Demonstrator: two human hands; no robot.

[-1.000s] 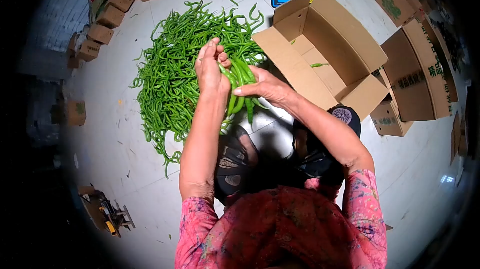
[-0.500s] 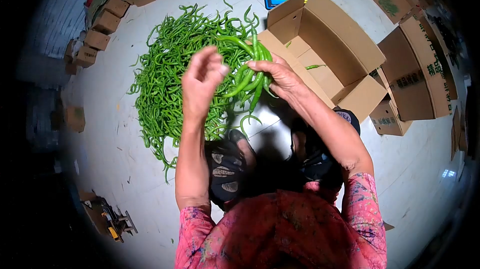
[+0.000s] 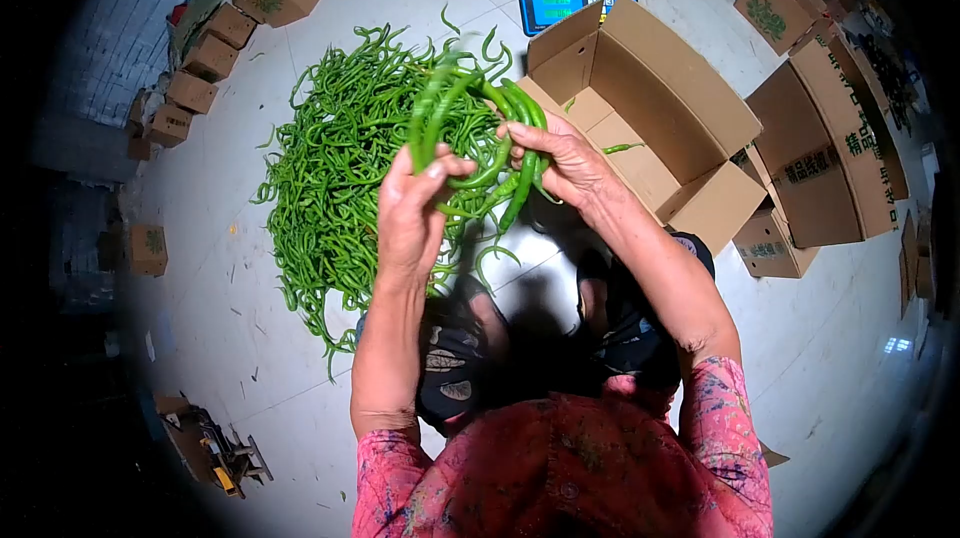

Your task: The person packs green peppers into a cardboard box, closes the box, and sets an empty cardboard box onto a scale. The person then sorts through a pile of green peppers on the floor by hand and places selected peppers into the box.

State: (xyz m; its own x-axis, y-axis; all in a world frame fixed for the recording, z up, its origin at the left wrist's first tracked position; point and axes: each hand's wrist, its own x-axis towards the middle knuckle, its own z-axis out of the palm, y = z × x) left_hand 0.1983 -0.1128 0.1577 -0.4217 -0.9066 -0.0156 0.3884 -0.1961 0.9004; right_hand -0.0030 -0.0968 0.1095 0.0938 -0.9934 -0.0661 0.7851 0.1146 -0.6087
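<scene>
A large heap of long green chili peppers [image 3: 335, 168] lies on the floor ahead of me. Above its right edge, my right hand [image 3: 562, 160] is closed around a bunch of chili peppers [image 3: 522, 178], thumb on top. My left hand [image 3: 412, 200] pinches a few curved chili peppers [image 3: 432, 108], their upper ends smeared by motion. Both hands are close together, and the peppers between them overlap. An open cardboard box [image 3: 685, 73] stands just right of my right hand. A chili pepper [image 3: 622, 148] shows inside it.
Behind the box is a blue scale display [image 3: 572, 0]. More cardboard boxes stand at right, including a printed carton [image 3: 815, 163], and a row of small boxes [image 3: 210, 58] lines the upper left. A yellow-and-black device [image 3: 225, 458] lies at lower left.
My left hand, empty with fingers curled half a second ago, now has chili peppers in it beside the right hand's bunch. The right hand keeps its hold. The view has shifted slightly.
</scene>
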